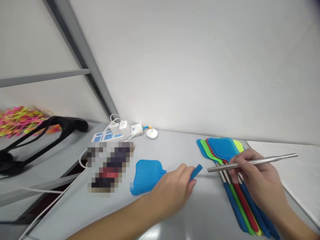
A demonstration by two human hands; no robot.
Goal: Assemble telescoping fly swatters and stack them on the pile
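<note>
In my right hand (260, 176) is a slim metal rod (267, 161), pinched between thumb and fingers and lying nearly level. It has a narrower section toward its right end. My left hand (175, 185) is closed around a blue handle (196, 172), whose end sticks out toward the rod with a small gap between them. Past the left hand lies a blue fly swatter head (148, 175) with a perforated face; my hand hides whether it joins the handle. Beneath my right hand, several fly swatters (235, 201) lie bunched, with blue, green and red grips and metal shafts.
A white power strip (136, 130) with plugged-in chargers stands by the wall, near a round white object (152, 133). A blurred-out flat item (110, 168) lies at left. Black straps (62, 128) and colourful strands (22, 120) are farther left. A white sheet (300, 170) lies at right.
</note>
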